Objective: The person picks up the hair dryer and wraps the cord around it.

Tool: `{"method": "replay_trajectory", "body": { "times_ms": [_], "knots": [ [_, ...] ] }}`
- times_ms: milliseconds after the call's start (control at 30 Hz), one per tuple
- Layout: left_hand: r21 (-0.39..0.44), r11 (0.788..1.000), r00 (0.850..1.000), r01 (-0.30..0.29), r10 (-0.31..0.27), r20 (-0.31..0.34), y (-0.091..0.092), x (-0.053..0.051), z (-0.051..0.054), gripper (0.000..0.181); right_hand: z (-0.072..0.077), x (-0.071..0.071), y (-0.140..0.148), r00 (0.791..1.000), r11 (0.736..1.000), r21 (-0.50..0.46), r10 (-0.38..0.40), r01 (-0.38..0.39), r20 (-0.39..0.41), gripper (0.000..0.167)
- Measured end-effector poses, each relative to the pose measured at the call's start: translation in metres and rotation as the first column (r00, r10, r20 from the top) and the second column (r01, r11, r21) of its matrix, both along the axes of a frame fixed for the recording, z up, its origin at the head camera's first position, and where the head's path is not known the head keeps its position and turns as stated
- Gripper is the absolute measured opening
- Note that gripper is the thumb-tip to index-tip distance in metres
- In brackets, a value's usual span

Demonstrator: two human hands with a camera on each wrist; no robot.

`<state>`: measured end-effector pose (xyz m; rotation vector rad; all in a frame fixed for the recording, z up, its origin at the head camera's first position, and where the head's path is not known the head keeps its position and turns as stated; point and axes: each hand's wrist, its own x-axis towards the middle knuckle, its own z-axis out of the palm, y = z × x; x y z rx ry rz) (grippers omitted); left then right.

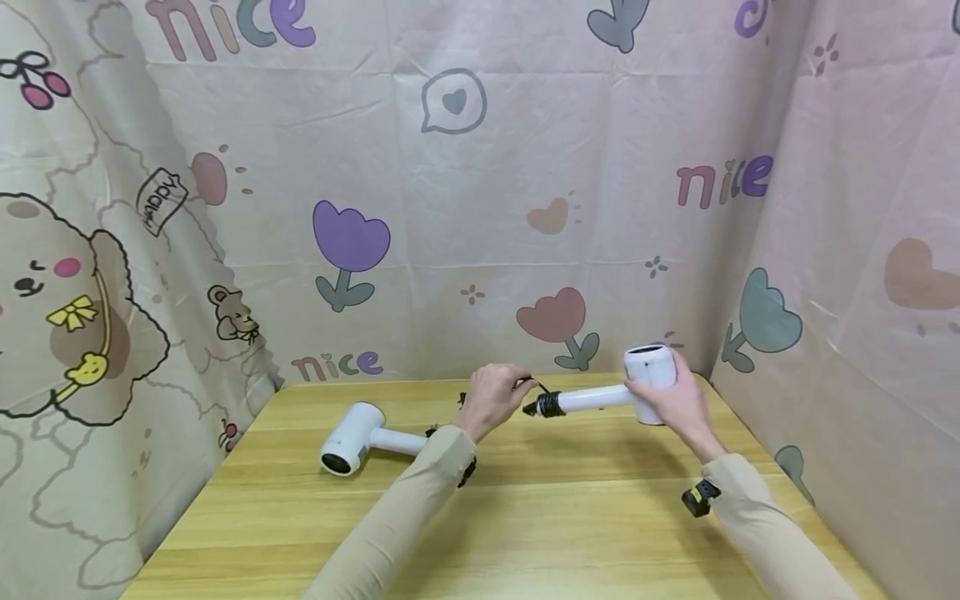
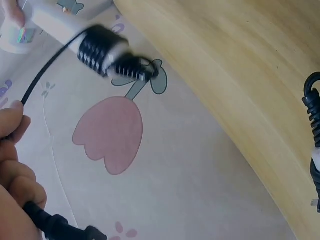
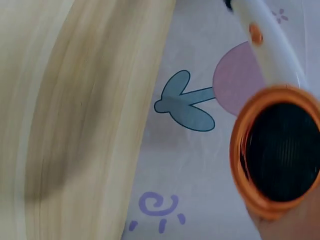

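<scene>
My right hand (image 1: 681,400) grips a white hair dryer (image 1: 596,398) by its head and holds it above the table, handle toward the left. In the right wrist view the dryer's orange-rimmed dark end (image 3: 285,150) shows. Black cord (image 1: 551,405) is wound round the end of the handle. From these coils a stretch of cord (image 2: 42,72) runs to my left hand (image 1: 491,398), which pinches it between thumb and finger. The left wrist view shows that hand's other fingers curled round a black plug (image 2: 62,227), which sticks out below them.
A second white hair dryer (image 1: 358,433) lies on the wooden table (image 1: 585,517) at the left, its handle end partly behind my left forearm. In the left wrist view its black cord (image 2: 313,117) shows at the right edge. A printed curtain (image 1: 465,208) hangs behind and at both sides.
</scene>
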<state>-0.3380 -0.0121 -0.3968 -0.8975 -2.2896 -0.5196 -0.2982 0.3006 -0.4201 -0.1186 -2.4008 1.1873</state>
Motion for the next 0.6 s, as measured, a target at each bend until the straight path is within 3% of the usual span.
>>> {"method": "replay_trajectory", "body": {
  "times_ms": [100,300,467,600],
  "knots": [
    [0.015,1.0,1.0,-0.023,0.023,0.021,-0.002,0.0,-0.001,0.012,-0.002,0.0,0.003,0.993,0.993,0.007,0.12,-0.12,0.01,0.092],
    [0.04,0.999,0.998,-0.029,0.026,0.064,-0.007,-0.002,-0.003,0.019,-0.007,-0.002,0.01,0.949,0.947,-0.092,0.313,-0.307,0.049,0.081],
    [0.101,0.994,0.998,-0.041,0.036,0.047,-0.011,-0.007,-0.002,0.021,-0.012,-0.003,0.021,0.904,0.895,-0.26,0.405,-0.363,0.133,0.07],
    [0.121,0.992,0.998,-0.038,0.032,0.056,-0.014,-0.009,-0.002,0.021,-0.018,0.0,0.028,0.86,0.84,-0.433,0.454,-0.326,0.232,0.066]
  ]
}}
